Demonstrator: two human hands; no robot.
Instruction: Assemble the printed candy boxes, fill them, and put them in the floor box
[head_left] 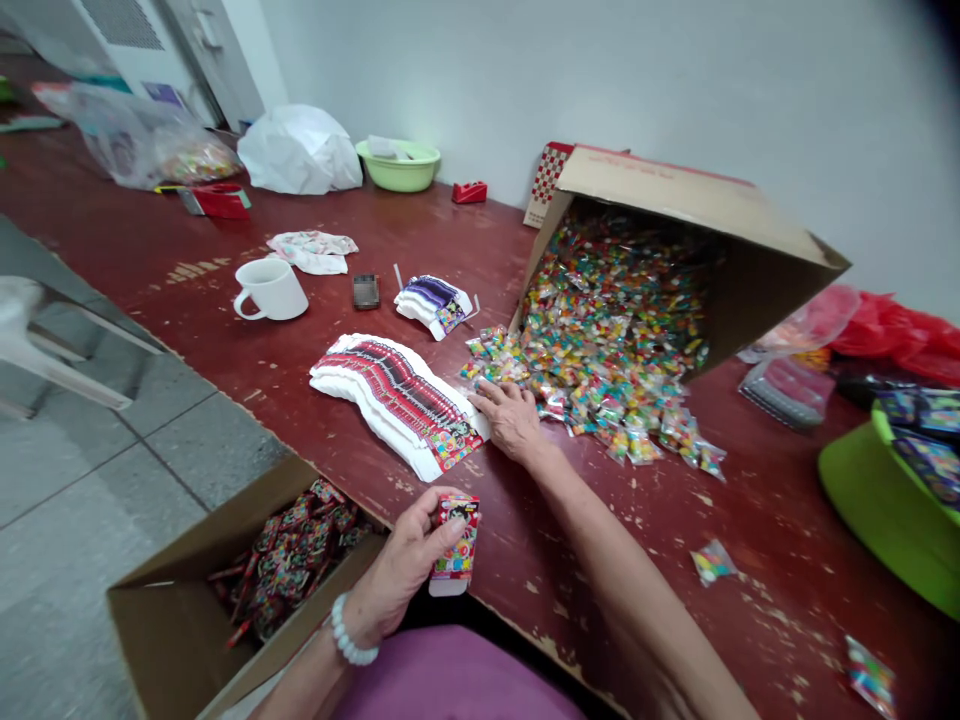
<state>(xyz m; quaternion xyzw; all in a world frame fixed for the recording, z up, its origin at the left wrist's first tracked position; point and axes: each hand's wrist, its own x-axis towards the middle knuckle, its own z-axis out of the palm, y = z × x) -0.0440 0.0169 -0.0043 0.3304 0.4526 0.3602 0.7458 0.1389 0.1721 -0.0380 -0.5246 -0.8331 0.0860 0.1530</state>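
My left hand (412, 555) grips a small red candy box (455, 550) printed with colourful pictures, thumb across its front; a pale flap sticks out at its lower end. My right hand (511, 420) reaches over the table, fingers stretched out and slightly apart, with nothing visible in them. Its fingertips are at the near right end of a long row of flat red cartons (397, 400). Just beyond them, clear packets of coloured candy (600, 390) spill out of a large cardboard box (660, 180) lying on its side. Whether the fingertips touch a carton or a packet I cannot tell.
An open carton (165, 610) of filled red boxes stands below the table edge at left. On the red table (300, 345) are purple cartons (435, 303), a white mug (271, 290), a cloth (311, 250), a green basin (399, 166) and a green container (877, 500) at right.
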